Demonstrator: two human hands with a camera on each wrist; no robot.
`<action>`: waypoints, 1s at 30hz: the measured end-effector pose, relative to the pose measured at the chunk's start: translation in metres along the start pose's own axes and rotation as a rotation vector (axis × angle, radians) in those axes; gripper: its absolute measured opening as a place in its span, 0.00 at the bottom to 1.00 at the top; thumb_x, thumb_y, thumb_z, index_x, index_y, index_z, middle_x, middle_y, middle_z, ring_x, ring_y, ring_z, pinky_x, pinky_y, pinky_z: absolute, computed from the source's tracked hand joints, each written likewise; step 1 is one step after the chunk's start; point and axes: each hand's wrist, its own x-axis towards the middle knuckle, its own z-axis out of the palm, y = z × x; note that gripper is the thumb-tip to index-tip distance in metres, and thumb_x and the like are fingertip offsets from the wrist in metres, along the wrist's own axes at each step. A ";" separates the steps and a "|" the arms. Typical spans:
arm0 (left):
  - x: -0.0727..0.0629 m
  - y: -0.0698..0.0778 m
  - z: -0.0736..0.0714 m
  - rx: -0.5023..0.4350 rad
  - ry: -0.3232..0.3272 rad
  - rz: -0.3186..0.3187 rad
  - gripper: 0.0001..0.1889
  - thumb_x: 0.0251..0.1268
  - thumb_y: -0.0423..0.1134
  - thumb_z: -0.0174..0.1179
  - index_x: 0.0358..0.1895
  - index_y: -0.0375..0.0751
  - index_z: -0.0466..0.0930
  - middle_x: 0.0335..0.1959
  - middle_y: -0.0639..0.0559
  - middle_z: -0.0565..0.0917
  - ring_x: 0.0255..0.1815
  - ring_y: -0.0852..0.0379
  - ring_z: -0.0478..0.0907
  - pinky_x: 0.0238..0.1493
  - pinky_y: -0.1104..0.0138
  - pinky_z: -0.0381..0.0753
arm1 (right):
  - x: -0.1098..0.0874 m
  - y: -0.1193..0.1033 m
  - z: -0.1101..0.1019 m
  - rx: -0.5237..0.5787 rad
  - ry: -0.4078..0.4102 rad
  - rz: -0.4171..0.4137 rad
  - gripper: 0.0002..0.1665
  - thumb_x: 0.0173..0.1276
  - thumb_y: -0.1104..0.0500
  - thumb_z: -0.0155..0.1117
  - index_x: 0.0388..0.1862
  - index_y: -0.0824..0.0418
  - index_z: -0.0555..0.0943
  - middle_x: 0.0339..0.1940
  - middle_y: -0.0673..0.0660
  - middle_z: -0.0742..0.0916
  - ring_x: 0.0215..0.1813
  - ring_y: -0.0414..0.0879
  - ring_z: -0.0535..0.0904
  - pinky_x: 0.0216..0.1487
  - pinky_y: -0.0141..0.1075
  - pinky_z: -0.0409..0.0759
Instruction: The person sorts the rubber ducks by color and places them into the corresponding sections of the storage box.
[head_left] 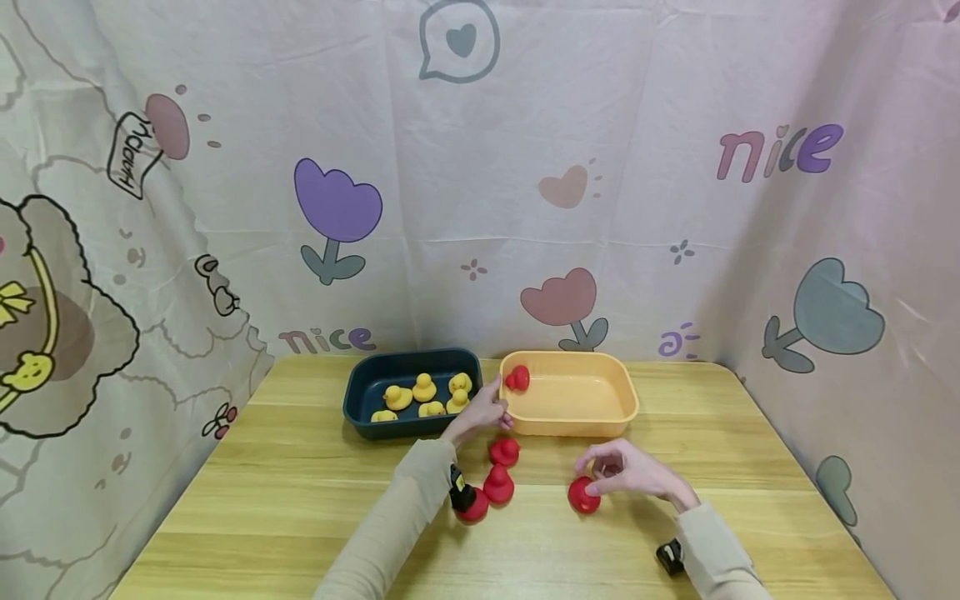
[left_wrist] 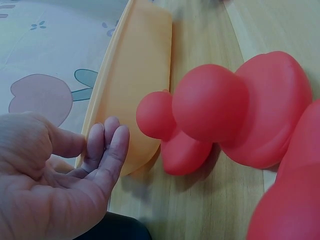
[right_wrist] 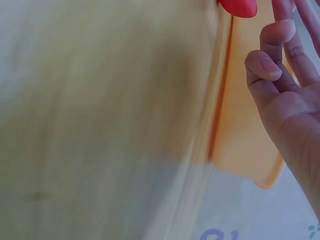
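Note:
My left hand (head_left: 483,410) pinches the left rim of a yellow plastic bin (head_left: 567,428), thumb over the edge and fingers against the outer wall. A red rubber duck (head_left: 518,378) lies inside the bin near that hand. In front stand more red rubber ducks (head_left: 498,485), seen close up in the left wrist view beside the hand (left_wrist: 65,175). My right hand (head_left: 626,468) hovers with loosely bent, spread fingers over another red duck (head_left: 582,500). Its thumb overlaps that duck; whether they touch, I cannot tell. In the right wrist view, red shows apart from the fingers.
Left of the yellow bin stands a dark blue bin (head_left: 360,423) with several yellow rubber ducks (head_left: 424,387). Both bins are near the back of the wooden table (head_left: 292,492). A patterned cloth (head_left: 465,167) hangs behind the table and at its sides.

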 end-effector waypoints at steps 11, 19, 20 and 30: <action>-0.001 0.001 0.000 0.017 -0.001 0.011 0.35 0.76 0.24 0.41 0.80 0.27 0.37 0.27 0.46 0.75 0.26 0.60 0.79 0.44 0.59 0.90 | -0.001 0.005 -0.001 0.087 -0.107 -0.036 0.21 0.59 0.68 0.71 0.52 0.73 0.81 0.45 0.74 0.85 0.37 0.32 0.76 0.36 0.26 0.79; 0.000 0.000 0.000 0.000 -0.005 -0.009 0.38 0.73 0.23 0.44 0.81 0.31 0.35 0.29 0.45 0.77 0.27 0.59 0.78 0.41 0.64 0.89 | 0.001 0.009 0.000 0.070 -0.134 -0.047 0.18 0.59 0.69 0.71 0.49 0.72 0.82 0.46 0.71 0.86 0.38 0.35 0.76 0.38 0.25 0.78; 0.000 0.000 0.000 -0.003 -0.006 -0.010 0.38 0.73 0.23 0.44 0.81 0.31 0.35 0.29 0.45 0.77 0.27 0.59 0.78 0.41 0.65 0.89 | 0.001 0.009 0.001 0.067 -0.134 -0.042 0.18 0.59 0.68 0.71 0.49 0.71 0.82 0.46 0.71 0.87 0.38 0.34 0.76 0.38 0.25 0.77; 0.001 -0.002 0.001 0.019 0.004 0.008 0.37 0.74 0.24 0.43 0.80 0.30 0.36 0.30 0.43 0.77 0.27 0.58 0.77 0.38 0.66 0.89 | 0.002 0.009 0.001 0.064 -0.136 -0.014 0.20 0.58 0.67 0.71 0.50 0.71 0.83 0.46 0.70 0.87 0.37 0.31 0.75 0.39 0.24 0.77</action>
